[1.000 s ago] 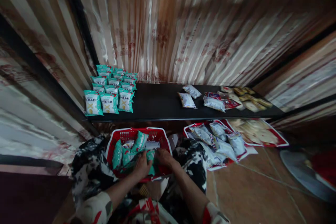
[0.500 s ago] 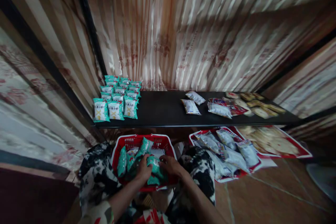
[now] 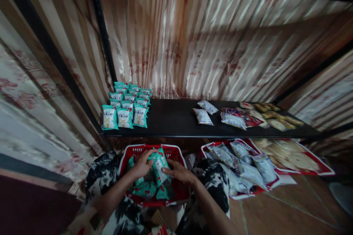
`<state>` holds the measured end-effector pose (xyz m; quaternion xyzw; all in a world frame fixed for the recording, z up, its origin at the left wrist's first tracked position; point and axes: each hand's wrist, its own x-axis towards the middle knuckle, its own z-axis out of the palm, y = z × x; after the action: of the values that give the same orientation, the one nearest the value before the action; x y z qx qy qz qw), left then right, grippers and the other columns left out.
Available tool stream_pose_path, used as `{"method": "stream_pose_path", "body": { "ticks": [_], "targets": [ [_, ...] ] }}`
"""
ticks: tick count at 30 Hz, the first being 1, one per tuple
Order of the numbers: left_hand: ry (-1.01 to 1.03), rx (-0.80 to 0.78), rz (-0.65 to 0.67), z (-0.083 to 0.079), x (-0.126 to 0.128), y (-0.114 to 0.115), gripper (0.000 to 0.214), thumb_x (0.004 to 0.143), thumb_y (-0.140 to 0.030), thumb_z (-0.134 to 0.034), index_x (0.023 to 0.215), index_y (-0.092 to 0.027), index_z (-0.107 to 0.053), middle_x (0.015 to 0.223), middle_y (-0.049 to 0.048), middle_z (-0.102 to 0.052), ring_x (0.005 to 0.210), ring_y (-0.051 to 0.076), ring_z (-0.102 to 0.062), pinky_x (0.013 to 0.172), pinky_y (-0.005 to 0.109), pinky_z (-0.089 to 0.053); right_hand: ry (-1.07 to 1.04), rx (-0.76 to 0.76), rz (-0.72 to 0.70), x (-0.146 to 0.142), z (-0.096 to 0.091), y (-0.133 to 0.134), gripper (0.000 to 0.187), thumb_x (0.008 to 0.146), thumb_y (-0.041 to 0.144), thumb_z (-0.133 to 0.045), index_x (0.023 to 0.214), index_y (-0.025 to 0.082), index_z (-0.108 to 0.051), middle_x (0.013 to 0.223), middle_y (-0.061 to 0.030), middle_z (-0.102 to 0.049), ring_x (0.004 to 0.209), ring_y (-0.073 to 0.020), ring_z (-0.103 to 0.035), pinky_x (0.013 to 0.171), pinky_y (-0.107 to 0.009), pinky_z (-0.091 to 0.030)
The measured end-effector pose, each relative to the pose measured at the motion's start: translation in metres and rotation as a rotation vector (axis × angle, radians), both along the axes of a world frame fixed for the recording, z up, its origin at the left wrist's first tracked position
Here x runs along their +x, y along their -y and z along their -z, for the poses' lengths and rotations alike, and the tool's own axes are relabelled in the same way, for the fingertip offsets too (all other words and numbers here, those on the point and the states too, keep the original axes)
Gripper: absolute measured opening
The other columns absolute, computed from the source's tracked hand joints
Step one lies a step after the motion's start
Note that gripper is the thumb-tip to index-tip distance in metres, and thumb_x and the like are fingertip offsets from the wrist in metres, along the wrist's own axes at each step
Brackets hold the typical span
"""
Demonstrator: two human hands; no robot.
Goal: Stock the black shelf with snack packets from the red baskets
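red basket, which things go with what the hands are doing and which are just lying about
In hand: left hand and right hand on a teal foil snack packet; red plastic mesh basket; teal packet rows on the black shelf.
Lying about: pale packets mid-shelf; biscuit packs; red floor tray of silvery bags.

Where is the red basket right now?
In the head view the red basket is low and left of centre, just below the black shelf. The left hand and right hand hold a teal packet in it; a red tray lies right of it.
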<state>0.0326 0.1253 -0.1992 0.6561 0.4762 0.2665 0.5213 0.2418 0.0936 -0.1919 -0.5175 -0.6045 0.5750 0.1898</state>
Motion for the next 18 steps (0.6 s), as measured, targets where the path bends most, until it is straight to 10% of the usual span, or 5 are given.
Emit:
{"method": "stream_pose_path", "body": {
  "ticks": [10,18],
  "targets": [
    [0.037,0.255,-0.121,-0.019,-0.008,-0.022,0.048,0.075,-0.015,-0.045,0.121,-0.025,-0.056,0.121,0.0062,-0.055,0.113,0.018,-0.051,0.098,0.035,-0.042,-0.250,0.073,0.259,-0.029,-0.008,-0.019,0.057,0.066,0.047,-0.070,0.113,0.018,-0.058,0.107,-0.0063,-0.067,0.099,-0.0265,-0.062,0.090,-0.041,-0.045],
    [0.164,0.217,-0.432,-0.010,-0.003,-0.027,0.065,0.079,-0.022,-0.048,0.139,-0.020,-0.024,0.125,0.0125,-0.051,0.104,0.018,-0.058,0.089,0.035,-0.049,-0.242,0.226,0.365,-0.055,-0.022,-0.045,0.052,0.070,0.040,-0.067,0.117,0.021,-0.055,0.112,-0.0060,-0.065,0.100,-0.0245,-0.060,0.092,-0.040,-0.045]
  ]
}}
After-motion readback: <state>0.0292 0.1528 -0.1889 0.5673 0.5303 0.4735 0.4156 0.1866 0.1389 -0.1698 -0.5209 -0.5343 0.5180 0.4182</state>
